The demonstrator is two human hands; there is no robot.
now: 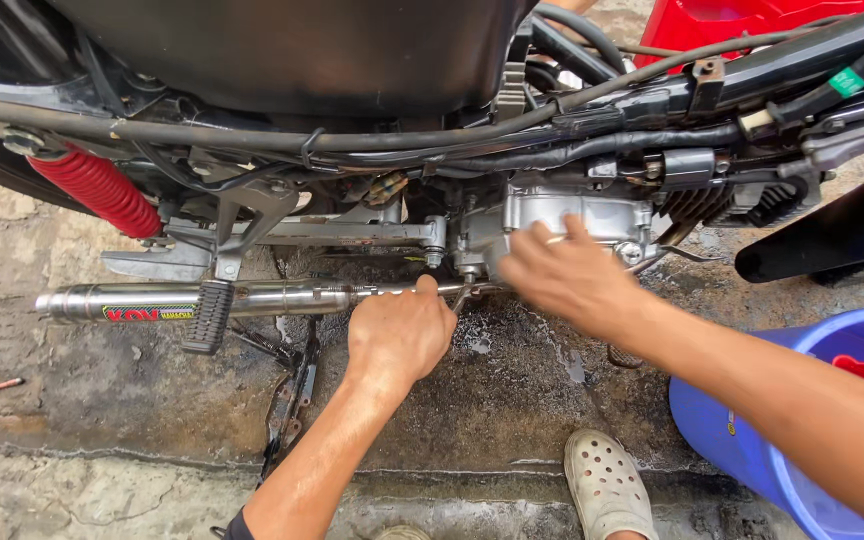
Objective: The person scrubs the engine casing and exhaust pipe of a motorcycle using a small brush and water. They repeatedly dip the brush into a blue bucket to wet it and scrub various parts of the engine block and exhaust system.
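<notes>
Item: small metal hand tool point(462, 296), probably a wrench, at the underside of a motorcycle engine casing point(572, 222), just beside the chrome exhaust pipe point(282, 297). The left hand point(399, 335) was closed in a fist around the tool's handle end, knuckles up; most of the tool was hidden inside the fist, so its exact type could not be told. The right hand point(564, 277) lay spread and blurred against the lower engine casing, fingers loosely extended, gripping nothing that could be made out. Handling, as judged: the tool was rigid steel, light, and likely slick, since the concrete floor point(512, 390) below showed a dark wet patch that looked like oil; best held far out on the handle for leverage. The casing was stiff cast metal, fixed in place. Labels: a long sticker point(150, 313) in red, yellow and green on the exhaust pipe's rear section; a small green tag point(848, 82) on a cable at upper right. Also present: red coil shock spring point(100, 190) at left, black ribbed footpeg point(209, 316) over the pipe, blue plastic bucket point(752, 440) at lower right, a pale perforated clog point(607, 482) at the bottom edge.
</notes>
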